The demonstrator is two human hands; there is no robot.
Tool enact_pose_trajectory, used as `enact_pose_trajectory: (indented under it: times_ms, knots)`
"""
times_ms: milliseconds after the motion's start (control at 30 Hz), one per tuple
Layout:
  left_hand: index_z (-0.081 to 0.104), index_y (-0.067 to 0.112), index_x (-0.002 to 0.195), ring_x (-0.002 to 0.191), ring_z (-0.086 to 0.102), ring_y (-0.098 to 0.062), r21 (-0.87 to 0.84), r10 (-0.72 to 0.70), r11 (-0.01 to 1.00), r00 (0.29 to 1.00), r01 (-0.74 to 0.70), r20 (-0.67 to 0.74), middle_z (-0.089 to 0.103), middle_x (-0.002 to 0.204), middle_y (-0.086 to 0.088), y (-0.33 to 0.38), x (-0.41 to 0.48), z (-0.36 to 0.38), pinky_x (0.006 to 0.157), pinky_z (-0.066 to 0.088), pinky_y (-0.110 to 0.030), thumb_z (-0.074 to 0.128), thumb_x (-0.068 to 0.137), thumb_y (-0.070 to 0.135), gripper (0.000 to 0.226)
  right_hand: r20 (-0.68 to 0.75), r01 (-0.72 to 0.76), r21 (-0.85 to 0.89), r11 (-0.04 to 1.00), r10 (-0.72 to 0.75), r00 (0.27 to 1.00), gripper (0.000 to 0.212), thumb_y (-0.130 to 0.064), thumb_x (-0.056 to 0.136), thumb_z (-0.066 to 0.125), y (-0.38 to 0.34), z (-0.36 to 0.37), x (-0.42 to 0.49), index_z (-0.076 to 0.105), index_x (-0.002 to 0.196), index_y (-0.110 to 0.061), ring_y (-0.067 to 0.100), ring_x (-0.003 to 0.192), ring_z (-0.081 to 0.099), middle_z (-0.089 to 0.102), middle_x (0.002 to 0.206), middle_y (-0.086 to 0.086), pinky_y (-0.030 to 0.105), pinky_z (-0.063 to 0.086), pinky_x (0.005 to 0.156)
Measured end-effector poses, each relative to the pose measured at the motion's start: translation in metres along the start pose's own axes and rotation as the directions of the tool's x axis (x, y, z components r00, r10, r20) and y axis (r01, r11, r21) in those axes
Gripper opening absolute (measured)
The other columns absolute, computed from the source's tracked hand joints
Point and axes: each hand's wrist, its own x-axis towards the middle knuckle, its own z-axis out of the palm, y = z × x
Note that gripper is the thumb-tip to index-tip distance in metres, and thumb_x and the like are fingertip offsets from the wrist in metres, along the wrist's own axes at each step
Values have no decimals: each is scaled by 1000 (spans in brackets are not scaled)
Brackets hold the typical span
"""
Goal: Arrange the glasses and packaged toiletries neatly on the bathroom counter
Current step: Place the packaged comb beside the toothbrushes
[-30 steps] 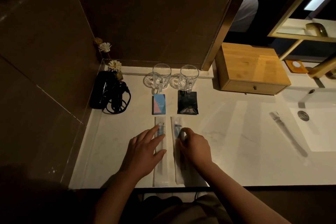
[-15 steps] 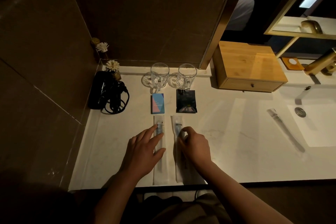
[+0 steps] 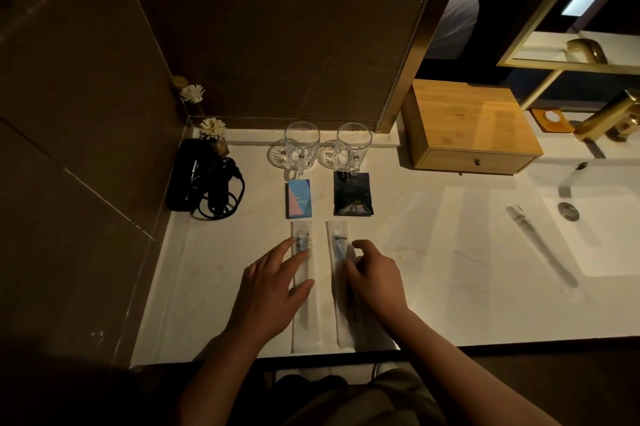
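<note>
Two glass mugs, one on the left (image 3: pixel 300 146) and one on the right (image 3: pixel 352 146), stand on clear coasters at the back of the white counter (image 3: pixel 433 270). In front of them lie a blue and pink box (image 3: pixel 299 199) and a black sachet (image 3: pixel 352 194). Two long clear packets lie side by side nearer me: the left packet (image 3: pixel 302 321) and the right packet (image 3: pixel 336 238). My left hand (image 3: pixel 272 290) rests flat with spread fingers on the left packet. My right hand (image 3: pixel 374 278) presses curled fingertips on the right packet.
A black hair dryer (image 3: pixel 201 180) with coiled cord sits at the back left beside small flowers (image 3: pixel 212 128). A wooden drawer box (image 3: pixel 471 128) stands at the back right. A gold tap (image 3: pixel 613 114), the sink (image 3: pixel 606 238) and another long packet (image 3: pixel 540 245) lie to the right.
Both hands have stayed on the two long packets, with only slight finger shifts. The view has tilted a little.
</note>
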Motion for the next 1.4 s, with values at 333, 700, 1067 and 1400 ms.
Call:
enact_pose_trajectory:
  times_ms: [333, 700, 1067, 1400]
  knots:
    - [54, 21, 137, 140, 37, -33, 204, -133, 962, 965, 180, -224, 46, 150, -13, -30, 22, -6, 110, 28, -56, 51, 95, 38, 46, -331, -217, -170, 961, 152, 931, 38, -36, 93, 58, 112, -126, 35, 61, 126, -17, 23, 91, 66, 71, 105, 6, 36, 53, 79]
    - [48, 16, 144, 146, 28, -34, 247, -168, 943, 959, 224, -229, 38, 156, -16, -16, 21, -4, 117, 17, -54, 34, 92, 44, 60, -344, -477, -509, 716, 338, 876, 35, -30, 95, 49, 210, -218, 75, 51, 115, -1, 47, 104, 54, 54, 111, 27, 51, 49, 82]
    - [45, 19, 145, 147, 26, -31, 226, -224, 931, 938, 287, -265, 36, 157, -13, -14, 21, 4, 120, 13, -52, 32, 92, 43, 59, -97, -396, -243, 885, 385, 918, 17, -28, 84, 69, 183, -235, 80, 65, 83, -11, 23, 69, 61, 65, 76, 9, 30, 44, 55]
    - [42, 22, 147, 148, 24, -28, 246, -230, 925, 943, 289, -243, 34, 159, -10, -22, 23, 8, 121, 13, -51, 27, 94, 47, 60, 128, -220, 273, 936, 191, 973, 16, -28, 83, 73, 73, -103, 30, 70, 86, -13, 21, 65, 63, 73, 80, 9, 39, 53, 64]
